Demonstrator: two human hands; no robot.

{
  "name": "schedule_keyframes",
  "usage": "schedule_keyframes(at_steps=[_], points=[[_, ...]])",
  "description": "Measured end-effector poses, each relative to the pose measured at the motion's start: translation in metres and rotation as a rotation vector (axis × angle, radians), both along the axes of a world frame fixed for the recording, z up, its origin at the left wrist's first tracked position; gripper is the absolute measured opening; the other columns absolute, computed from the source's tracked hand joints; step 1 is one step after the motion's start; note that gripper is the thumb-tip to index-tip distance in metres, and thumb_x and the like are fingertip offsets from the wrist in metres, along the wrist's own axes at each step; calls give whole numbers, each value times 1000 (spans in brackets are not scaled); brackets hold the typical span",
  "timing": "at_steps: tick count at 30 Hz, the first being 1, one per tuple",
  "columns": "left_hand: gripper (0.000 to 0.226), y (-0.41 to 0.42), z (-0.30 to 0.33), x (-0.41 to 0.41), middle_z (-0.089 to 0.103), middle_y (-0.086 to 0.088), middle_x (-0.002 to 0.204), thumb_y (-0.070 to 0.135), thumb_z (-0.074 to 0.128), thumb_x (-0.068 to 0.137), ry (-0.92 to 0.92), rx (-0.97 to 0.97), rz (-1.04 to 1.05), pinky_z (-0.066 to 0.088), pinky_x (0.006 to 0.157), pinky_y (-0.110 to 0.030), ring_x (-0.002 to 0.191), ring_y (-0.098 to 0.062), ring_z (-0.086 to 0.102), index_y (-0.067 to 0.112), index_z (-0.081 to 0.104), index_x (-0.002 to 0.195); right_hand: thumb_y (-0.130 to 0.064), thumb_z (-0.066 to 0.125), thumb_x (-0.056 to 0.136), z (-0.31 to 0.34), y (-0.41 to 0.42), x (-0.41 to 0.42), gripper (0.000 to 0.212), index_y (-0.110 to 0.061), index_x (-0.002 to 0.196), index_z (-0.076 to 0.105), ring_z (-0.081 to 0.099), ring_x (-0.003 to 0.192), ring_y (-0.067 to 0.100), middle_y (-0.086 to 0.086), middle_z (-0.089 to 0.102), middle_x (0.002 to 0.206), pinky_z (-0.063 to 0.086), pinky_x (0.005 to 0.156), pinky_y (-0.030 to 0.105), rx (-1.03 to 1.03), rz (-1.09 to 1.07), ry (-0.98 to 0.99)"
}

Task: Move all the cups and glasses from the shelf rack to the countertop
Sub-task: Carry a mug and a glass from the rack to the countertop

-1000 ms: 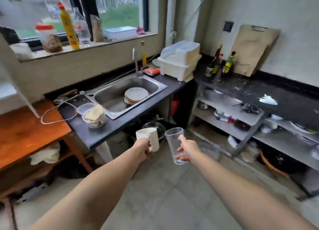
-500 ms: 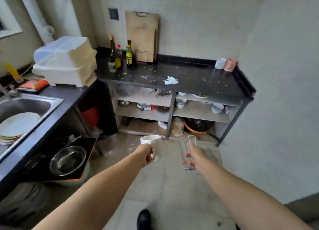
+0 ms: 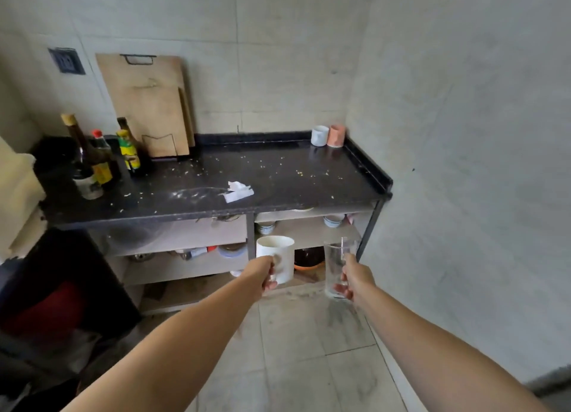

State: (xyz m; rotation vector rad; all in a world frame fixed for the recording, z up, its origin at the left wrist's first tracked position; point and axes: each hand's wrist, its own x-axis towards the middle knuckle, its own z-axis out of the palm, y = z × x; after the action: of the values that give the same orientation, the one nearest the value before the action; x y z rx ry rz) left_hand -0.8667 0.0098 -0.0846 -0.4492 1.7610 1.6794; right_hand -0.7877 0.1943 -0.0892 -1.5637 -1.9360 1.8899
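My left hand [image 3: 265, 273] grips a white mug [image 3: 277, 257] by its handle, held upright in front of me. My right hand [image 3: 354, 278] grips a clear glass [image 3: 336, 266] by its side. Both are held out in the air below the front edge of the black countertop [image 3: 278, 177]. A white cup [image 3: 319, 135] and a pink cup [image 3: 336, 135] stand together in the countertop's far right corner.
Bottles [image 3: 102, 158] cluster at the counter's left, with wooden cutting boards [image 3: 148, 102] leaning on the wall behind. A crumpled white paper [image 3: 238, 191] lies mid-counter. Shelves [image 3: 309, 229] under the counter hold bowls and pots. A wall closes the right side.
The view has swung right from the sink to the black counter and drawn closer. Both hands still hold the mug and the glass out in front.
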Motion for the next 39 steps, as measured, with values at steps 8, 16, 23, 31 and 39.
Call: schedule_keyframes(at_steps=[8, 16, 23, 31, 39], points=[[22, 57, 0, -112, 43, -2, 64, 8, 40, 91, 38, 30, 15, 47, 55, -26, 51, -14, 36, 14, 50, 72, -43, 41, 92, 9, 49, -106, 38, -11, 75, 51, 55, 41, 17, 2, 45, 64, 25, 29, 16, 4, -9, 31], [26, 132, 16, -240, 41, -3, 63, 8, 40, 92, 81, 19, 11, 49, 59, -26, 53, -13, 37, 12, 47, 68, -48, 40, 93, 21, 126, -246, 42, -14, 69, 46, 59, 53, 21, 3, 48, 66, 28, 29, 17, 49, 90, 86], [24, 184, 7, -335, 44, -1, 66, 12, 41, 93, 77, 13, 37, 51, 66, -25, 55, -11, 41, 12, 49, 71, -45, 40, 95, 24, 178, -352, 40, -9, 90, 57, 56, 55, 19, 3, 49, 68, 29, 26, 15, 12, 100, 95], [19, 232, -21, -470, 47, 1, 70, 9, 41, 84, 52, 33, -10, 53, 69, -26, 59, -11, 46, 14, 46, 66, -46, 39, 95, -5, 217, -483, 45, -7, 102, 60, 56, 54, 17, 3, 48, 69, 31, 32, 20, 1, 73, 54], [24, 267, -33, -594, 48, 1, 73, 30, 44, 95, 23, -7, -6, 51, 67, -24, 65, -10, 47, 11, 55, 84, -47, 43, 93, -11, 249, -604, 41, -11, 80, 55, 50, 55, 16, 3, 50, 65, 31, 43, 26, -37, 6, 59]])
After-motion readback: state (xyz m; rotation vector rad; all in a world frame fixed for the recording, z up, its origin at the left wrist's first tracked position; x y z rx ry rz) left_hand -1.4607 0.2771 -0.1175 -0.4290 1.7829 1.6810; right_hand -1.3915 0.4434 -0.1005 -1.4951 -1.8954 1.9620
